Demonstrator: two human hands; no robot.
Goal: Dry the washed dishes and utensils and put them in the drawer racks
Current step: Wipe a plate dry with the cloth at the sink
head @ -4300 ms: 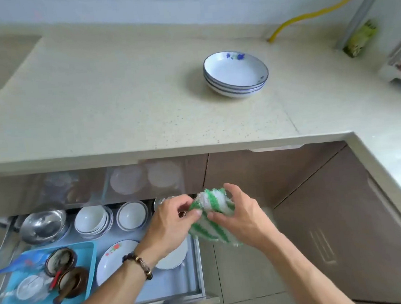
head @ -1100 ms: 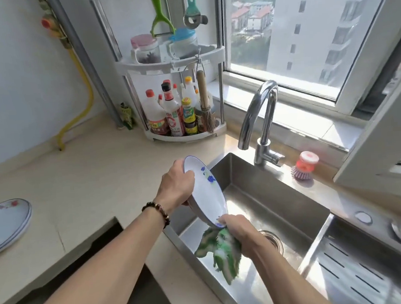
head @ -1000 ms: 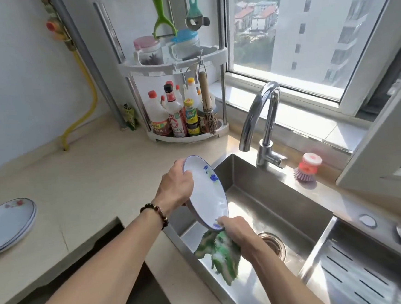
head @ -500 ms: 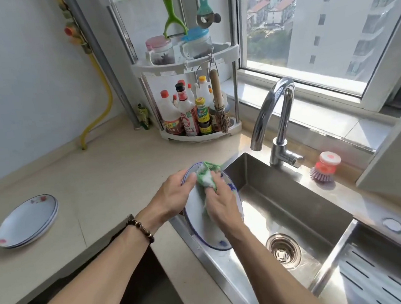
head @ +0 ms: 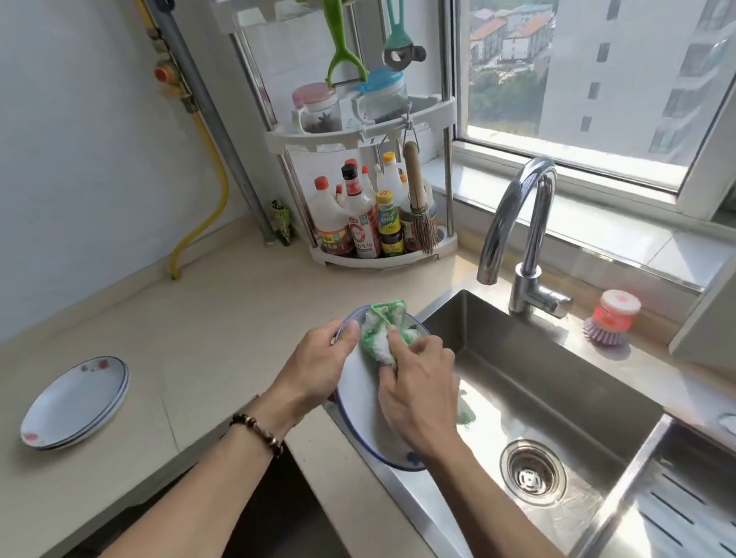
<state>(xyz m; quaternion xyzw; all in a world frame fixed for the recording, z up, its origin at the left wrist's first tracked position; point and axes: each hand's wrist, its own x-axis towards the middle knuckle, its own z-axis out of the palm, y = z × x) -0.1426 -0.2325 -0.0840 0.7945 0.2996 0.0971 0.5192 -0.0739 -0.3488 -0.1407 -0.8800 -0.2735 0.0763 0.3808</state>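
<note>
A white plate with a blue rim [head: 361, 415] is held on edge over the left rim of the steel sink [head: 543, 397]. My left hand [head: 316, 368] grips its far left edge, thumb on the face. My right hand [head: 414, 391] holds a green and white cloth [head: 383, 332] and presses it against the upper part of the plate's face. Two more plates [head: 76, 403] with red flower marks lie stacked on the counter at the left.
A chrome tap [head: 521, 240] stands behind the sink, with a red and purple dish brush [head: 611, 319] to its right. A white corner rack [head: 374, 216] with sauce bottles, jars and hanging peelers stands at the back. The beige counter [head: 212, 335] stretches left; a draining board [head: 705, 503] lies at the lower right.
I turned from the open drawer to the sink and took up a plate. My right hand brought the cloth from below the plate up onto its face; it now rubs near the top.
</note>
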